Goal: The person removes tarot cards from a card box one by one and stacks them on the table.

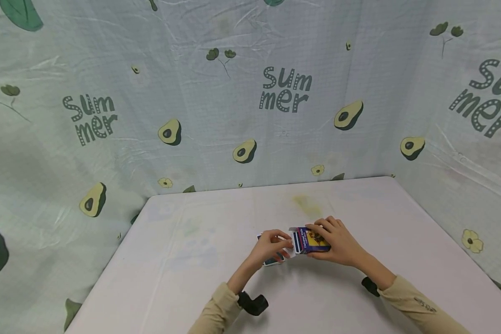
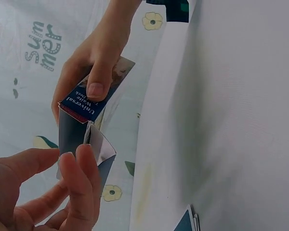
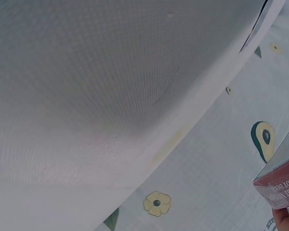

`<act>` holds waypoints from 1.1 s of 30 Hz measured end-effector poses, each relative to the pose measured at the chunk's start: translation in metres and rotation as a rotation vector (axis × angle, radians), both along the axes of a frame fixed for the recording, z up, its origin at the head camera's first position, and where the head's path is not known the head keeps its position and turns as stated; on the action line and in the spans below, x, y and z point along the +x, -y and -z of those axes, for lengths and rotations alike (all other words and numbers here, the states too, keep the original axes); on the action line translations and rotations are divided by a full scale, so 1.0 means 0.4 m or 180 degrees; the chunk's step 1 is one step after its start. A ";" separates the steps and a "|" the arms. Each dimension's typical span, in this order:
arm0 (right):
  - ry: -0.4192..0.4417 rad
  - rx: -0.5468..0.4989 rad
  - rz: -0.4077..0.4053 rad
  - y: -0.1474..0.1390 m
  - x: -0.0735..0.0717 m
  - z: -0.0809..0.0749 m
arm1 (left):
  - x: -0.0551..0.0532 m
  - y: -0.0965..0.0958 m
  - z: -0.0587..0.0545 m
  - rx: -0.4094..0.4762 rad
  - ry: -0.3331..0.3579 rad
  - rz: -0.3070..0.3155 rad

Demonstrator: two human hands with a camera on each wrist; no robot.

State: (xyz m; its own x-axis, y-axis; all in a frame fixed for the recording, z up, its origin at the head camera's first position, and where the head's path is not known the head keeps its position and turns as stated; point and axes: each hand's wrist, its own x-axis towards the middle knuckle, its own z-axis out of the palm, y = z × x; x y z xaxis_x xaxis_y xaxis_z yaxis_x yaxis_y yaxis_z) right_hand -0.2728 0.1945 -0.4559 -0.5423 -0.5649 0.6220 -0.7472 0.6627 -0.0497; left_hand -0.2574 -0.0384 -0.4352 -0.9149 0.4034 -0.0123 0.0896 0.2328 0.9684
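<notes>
"Low and right of centre in the head view, where is the deck box, and who has it?"

"The right hand does: its thumb and fingers are bent around the box, firmly closed on it, with the box's mouth facing the left hand."

"And the left one?"

"Its fingers are half bent, right at that mouth. I can't tell whether they have hold of a card or the white flap, or only touch there."

"Which step would you call this?"

"My reading is that cards are passing between box and table; which way, a single moment doesn't settle. Either way, the next move calls for a steady right grip, the flap kept aside, and the left fingers straight in line with the opening so no corners bend."

"What's it all made of?"

"The box looks like thin, glossy printed card: oblong, crisp-edged, dark blue with a picture on its face and a reddish end strip. The flap is plain white and creased. The loose cards, at the left-wrist view's bottom edge, are flat, blue-backed and pale-edged. Beneath lies a pale, matt, finely woven-looking cover."
</notes>
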 end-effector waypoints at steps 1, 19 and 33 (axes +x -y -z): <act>-0.0001 -0.0003 -0.0004 0.000 0.000 0.001 | -0.001 -0.002 0.001 -0.0014 0.0037 -0.0019; -0.0036 0.0028 -0.0032 0.006 0.006 0.004 | -0.006 -0.029 0.008 -0.0181 0.0380 -0.0218; -0.0040 0.0032 -0.0045 0.014 0.014 -0.005 | 0.025 -0.035 -0.020 -0.0019 0.0323 -0.0242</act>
State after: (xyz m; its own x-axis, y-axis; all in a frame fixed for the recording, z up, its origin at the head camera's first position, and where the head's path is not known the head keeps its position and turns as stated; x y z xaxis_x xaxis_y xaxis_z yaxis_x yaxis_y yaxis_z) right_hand -0.2673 0.1889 -0.4540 -0.5264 -0.5787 0.6229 -0.7571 0.6524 -0.0337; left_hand -0.2473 -0.0245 -0.4273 -0.9368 0.3325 -0.1087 -0.0271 0.2409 0.9702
